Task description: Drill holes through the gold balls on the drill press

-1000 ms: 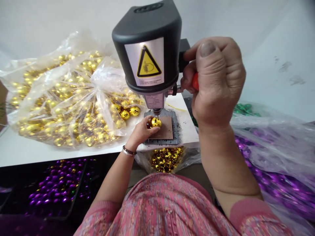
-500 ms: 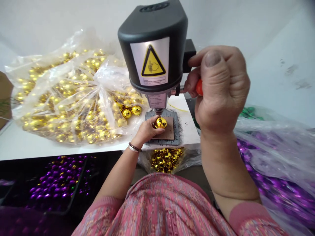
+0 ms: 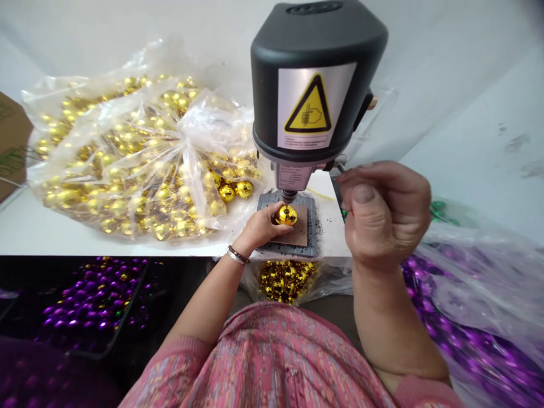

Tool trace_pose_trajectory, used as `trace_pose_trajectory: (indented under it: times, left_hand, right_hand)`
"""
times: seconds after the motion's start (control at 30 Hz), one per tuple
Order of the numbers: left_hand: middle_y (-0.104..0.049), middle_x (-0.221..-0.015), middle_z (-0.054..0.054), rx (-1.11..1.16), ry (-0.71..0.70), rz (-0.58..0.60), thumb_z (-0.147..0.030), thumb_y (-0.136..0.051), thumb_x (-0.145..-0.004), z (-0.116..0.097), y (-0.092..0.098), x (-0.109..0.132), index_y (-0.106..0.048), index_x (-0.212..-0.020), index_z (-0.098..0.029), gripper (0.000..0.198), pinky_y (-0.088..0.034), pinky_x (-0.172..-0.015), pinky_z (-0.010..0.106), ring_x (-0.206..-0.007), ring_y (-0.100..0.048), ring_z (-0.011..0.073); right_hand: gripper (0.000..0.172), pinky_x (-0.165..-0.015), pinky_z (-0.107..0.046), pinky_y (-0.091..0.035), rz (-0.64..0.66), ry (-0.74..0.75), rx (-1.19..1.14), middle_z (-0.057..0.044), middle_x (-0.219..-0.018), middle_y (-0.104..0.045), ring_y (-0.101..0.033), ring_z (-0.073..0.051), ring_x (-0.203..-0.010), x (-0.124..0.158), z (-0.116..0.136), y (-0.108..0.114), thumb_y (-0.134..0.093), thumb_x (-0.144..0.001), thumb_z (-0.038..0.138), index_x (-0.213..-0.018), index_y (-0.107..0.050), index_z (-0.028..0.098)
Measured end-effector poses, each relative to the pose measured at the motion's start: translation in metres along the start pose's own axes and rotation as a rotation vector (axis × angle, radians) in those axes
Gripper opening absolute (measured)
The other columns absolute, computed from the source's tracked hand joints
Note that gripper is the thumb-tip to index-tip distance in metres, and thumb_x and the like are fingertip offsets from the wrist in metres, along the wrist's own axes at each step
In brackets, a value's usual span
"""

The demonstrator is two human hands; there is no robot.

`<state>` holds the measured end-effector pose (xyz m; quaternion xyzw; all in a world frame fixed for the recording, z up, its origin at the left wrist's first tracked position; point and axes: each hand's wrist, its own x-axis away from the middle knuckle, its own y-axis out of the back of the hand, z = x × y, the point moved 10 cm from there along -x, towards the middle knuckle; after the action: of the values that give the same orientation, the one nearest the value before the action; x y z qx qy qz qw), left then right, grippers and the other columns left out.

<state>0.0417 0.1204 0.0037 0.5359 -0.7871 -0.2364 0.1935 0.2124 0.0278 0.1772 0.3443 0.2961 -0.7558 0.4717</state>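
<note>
Between the thumb and fingers of my left hand (image 3: 262, 228) is a shiny gold faceted ball (image 3: 287, 215), steadied on a brown board (image 3: 301, 231) on the grey base (image 3: 313, 241) of a bench drill press. The drill's chuck (image 3: 289, 196) and bit come down right over the ball; whether the bit has entered it I cannot tell. My right hand (image 3: 386, 212) is closed around the feed handle (image 3: 341, 166) at the machine's right side, its knob hidden in my fingers. Above the ball rises the black motor housing (image 3: 318, 39) with a yellow warning label.
A big clear bag of gold balls (image 3: 123, 181) covers the left of the white table (image 3: 25, 238). Below the front edge hangs an open bag of gold balls (image 3: 287, 280). Purple balls (image 3: 91, 294) lie lower left; bagged purple ones (image 3: 476, 340) are at right. Dark crumbs surround the base.
My right hand has come down with the feed handle. The view has shifted, so the drill press sits further right. My left hand still holds the ball under the chuck.
</note>
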Motion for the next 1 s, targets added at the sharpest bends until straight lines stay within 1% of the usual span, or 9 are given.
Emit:
trace_pose_trajectory:
  times: [0.13,0.27,0.4,0.57,0.7,0.77,0.83,0.93,1.0]
  left_hand:
    - [-0.076,-0.110,0.004,0.030,-0.018,0.013,-0.028,-0.079,-0.073,-0.002,-0.002,0.001,-0.067,-0.127,-0.018,0.057,-0.051,-0.089,0.028,-0.099,-0.068,0.0213]
    - [-0.076,-0.105,0.001,0.042,-0.024,0.015,-0.029,-0.079,-0.073,-0.002,-0.001,0.001,-0.068,-0.125,-0.019,0.053,-0.050,-0.084,0.025,-0.096,-0.067,0.0194]
    - [-0.075,-0.107,0.001,0.037,-0.036,0.024,-0.030,-0.079,-0.073,-0.002,-0.002,0.001,-0.068,-0.123,-0.019,0.052,-0.050,-0.085,0.026,-0.098,-0.066,0.0203]
    - [-0.074,-0.115,0.004,0.024,-0.026,0.018,-0.030,-0.079,-0.074,0.001,-0.002,0.000,-0.066,-0.128,-0.018,0.057,-0.049,-0.089,0.029,-0.101,-0.067,0.0222]
    - [-0.073,-0.118,0.006,0.015,-0.026,0.008,-0.032,-0.080,-0.073,0.003,-0.003,0.000,-0.066,-0.129,-0.018,0.060,-0.050,-0.091,0.031,-0.103,-0.067,0.0237]
    - [-0.073,-0.118,0.006,0.003,-0.034,0.003,-0.033,-0.080,-0.073,0.003,-0.002,-0.001,-0.066,-0.129,-0.018,0.060,-0.051,-0.091,0.031,-0.103,-0.067,0.0243]
    - [-0.073,-0.117,0.007,-0.002,-0.037,0.008,-0.032,-0.080,-0.073,0.003,-0.003,-0.001,-0.066,-0.129,-0.018,0.060,-0.051,-0.091,0.032,-0.102,-0.067,0.0247]
    - [-0.073,-0.118,0.007,0.025,-0.039,0.015,-0.030,-0.080,-0.073,0.004,-0.005,-0.001,-0.064,-0.131,-0.017,0.062,-0.051,-0.093,0.033,-0.104,-0.067,0.0246]
    - [-0.072,-0.120,0.006,0.057,-0.056,0.012,-0.028,-0.079,-0.073,0.005,-0.005,0.001,-0.063,-0.132,-0.018,0.063,-0.050,-0.095,0.033,-0.106,-0.067,0.0240]
  right_hand:
    - [0.021,-0.079,-0.028,-0.058,0.023,-0.029,0.012,0.006,-0.074,-0.062,-0.059,-0.006,-0.066,0.006,-0.001,0.002,-0.064,-0.088,0.034,-0.108,-0.068,0.031]
    - [0.018,-0.091,-0.034,-0.060,-0.011,-0.038,0.071,0.004,-0.082,-0.067,-0.069,-0.009,-0.080,0.015,-0.005,0.009,-0.064,-0.087,0.027,-0.104,-0.069,0.028]
    - [0.018,-0.093,-0.036,-0.060,-0.030,0.022,0.001,0.003,-0.086,-0.070,-0.072,-0.013,-0.090,0.018,-0.006,0.008,-0.063,-0.087,0.021,-0.102,-0.071,0.028]
    - [0.019,-0.092,-0.039,-0.059,-0.073,0.086,-0.107,0.004,-0.080,-0.068,-0.071,-0.013,-0.085,0.018,-0.008,0.006,-0.064,-0.086,0.019,-0.099,-0.072,0.030]
    - [0.019,-0.090,-0.040,-0.058,-0.048,0.144,-0.155,0.006,-0.068,-0.061,-0.061,-0.008,-0.065,0.024,-0.010,0.003,-0.064,-0.085,0.018,-0.096,-0.073,0.029]
    - [0.019,-0.089,-0.040,-0.058,-0.042,0.158,-0.169,0.007,-0.062,-0.056,-0.056,-0.007,-0.059,0.025,-0.009,0.001,-0.063,-0.085,0.018,-0.096,-0.073,0.030]
    - [0.020,-0.087,-0.037,-0.058,-0.070,0.147,-0.173,0.007,-0.060,-0.054,-0.053,-0.006,-0.056,0.021,-0.005,0.002,-0.062,-0.086,0.017,-0.098,-0.073,0.029]
    - [0.017,-0.074,-0.030,-0.056,-0.119,0.082,-0.191,0.007,-0.060,-0.051,-0.051,-0.004,-0.053,0.003,0.003,-0.001,-0.062,-0.088,0.022,-0.101,-0.072,0.026]
    - [0.016,-0.061,-0.022,-0.048,-0.138,0.016,-0.204,0.007,-0.059,-0.046,-0.048,-0.002,-0.052,-0.015,0.008,-0.005,-0.060,-0.090,0.028,-0.101,-0.071,0.024]
